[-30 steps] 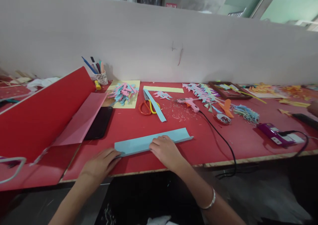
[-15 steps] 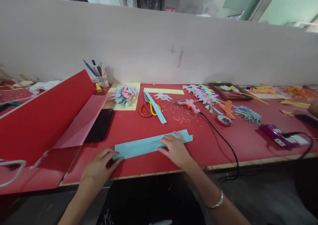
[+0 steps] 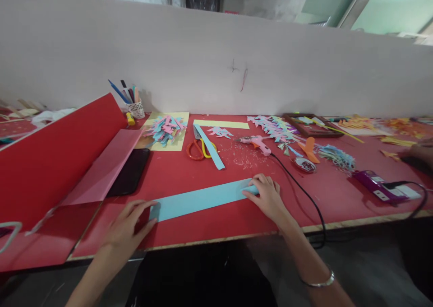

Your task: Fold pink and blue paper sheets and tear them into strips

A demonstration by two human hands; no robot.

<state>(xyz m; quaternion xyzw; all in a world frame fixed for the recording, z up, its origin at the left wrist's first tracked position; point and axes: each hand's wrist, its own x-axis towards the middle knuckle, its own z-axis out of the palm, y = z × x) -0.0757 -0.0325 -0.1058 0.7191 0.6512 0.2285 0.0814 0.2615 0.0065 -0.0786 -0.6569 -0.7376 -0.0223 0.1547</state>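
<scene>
Item 1: lt-blue paper strip, qty 1, lying lengthwise btwn both hands nr front edge of red tabletop; its R end is curling up a bit.
Item 2: L hand, thumb & fingers pinching strip's L end.
Item 3: R hand, thumb & fingers gripping strip's R end, bracelet circling the wrist.
Item 4: scissors, red + yellow hdls, lying beyond strip; narrow blue strip is lying across them.
Item 5: pink glue gun, resting R of scissors, cord trailing twd front edge.
Item 6: blk phone, lying L of scissors; pink sheet is partly covering it.
Item 7: cut-paper pile, sitting on pale-yel. sheet, back L.
</scene>
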